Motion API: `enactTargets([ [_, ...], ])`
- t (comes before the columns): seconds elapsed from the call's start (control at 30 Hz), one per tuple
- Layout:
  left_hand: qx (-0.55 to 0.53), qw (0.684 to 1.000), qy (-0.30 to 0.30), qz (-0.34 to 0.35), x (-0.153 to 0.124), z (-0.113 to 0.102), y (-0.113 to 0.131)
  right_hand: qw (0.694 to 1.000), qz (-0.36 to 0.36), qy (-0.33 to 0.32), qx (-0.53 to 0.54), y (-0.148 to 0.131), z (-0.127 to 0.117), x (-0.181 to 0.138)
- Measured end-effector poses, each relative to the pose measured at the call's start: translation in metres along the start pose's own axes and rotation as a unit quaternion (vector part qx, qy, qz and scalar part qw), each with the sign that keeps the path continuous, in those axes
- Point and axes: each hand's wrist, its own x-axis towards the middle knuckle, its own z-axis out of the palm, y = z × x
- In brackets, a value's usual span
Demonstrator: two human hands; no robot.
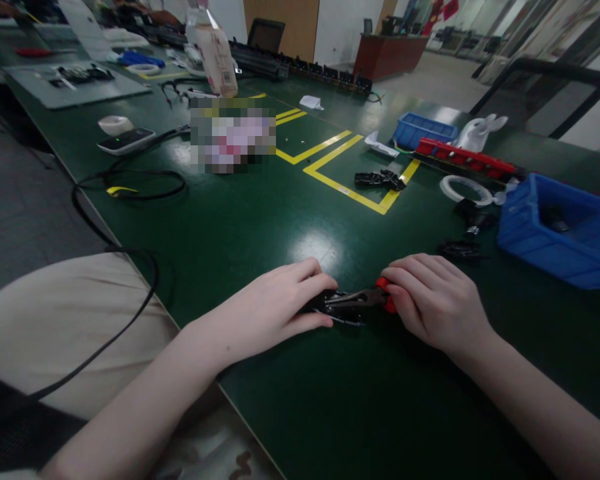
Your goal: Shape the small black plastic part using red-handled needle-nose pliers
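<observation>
My right hand (437,300) is closed around the red handles of a pair of needle-nose pliers (355,299). Their dark jaws point left and reach onto a small black part (323,303) low over the green table (260,220). Fingers and thumb of my left hand (285,300) grip that black part from the left, covering much of it. Whether the jaws are clamped on the part or only touch it, I cannot tell. Beyond my hands, a similar-looking black part (380,179) lies on the yellow tape outline.
Right of my hands stands a blue bin (560,230), with black parts (463,250) and a white tape ring (465,191) beside it. Farther back are a red strip (467,159) and a smaller blue bin (425,130). A black cable (155,267) hangs over the left edge.
</observation>
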Motion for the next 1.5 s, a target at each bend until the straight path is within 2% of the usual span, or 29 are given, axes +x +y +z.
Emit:
enactTargets([
  [0.53,-0.001,1.0,-0.017,0.019,0.005,-0.002,0.0,1.0,-0.006,-0.025,0.008,0.001,0.0,0.002],
  [0.7,0.025,0.994,-0.066,0.086,0.017,-0.007,-0.011,1.0,-0.006,-0.017,0.002,0.01,-0.001,-0.001],
  [0.9,0.096,0.973,-0.125,0.171,0.047,-0.017,-0.023,1.0,0.001,-0.023,-0.01,0.013,-0.001,-0.003],
  [1.03,0.156,0.949,-0.132,0.24,0.067,-0.017,-0.029,1.0,0.015,-0.024,-0.007,0.017,-0.001,-0.005],
  [1.13,0.16,0.94,-0.122,0.277,0.078,-0.015,-0.035,0.999,0.024,-0.031,-0.01,0.022,-0.001,-0.008],
  [1.33,0.105,0.938,-0.134,0.302,0.09,-0.019,-0.042,0.998,0.038,-0.05,-0.007,0.032,0.0,-0.01],
  [1.5,0.091,0.938,-0.141,0.303,0.093,-0.018,-0.044,0.997,0.048,-0.055,0.009,0.026,0.001,-0.008],
])
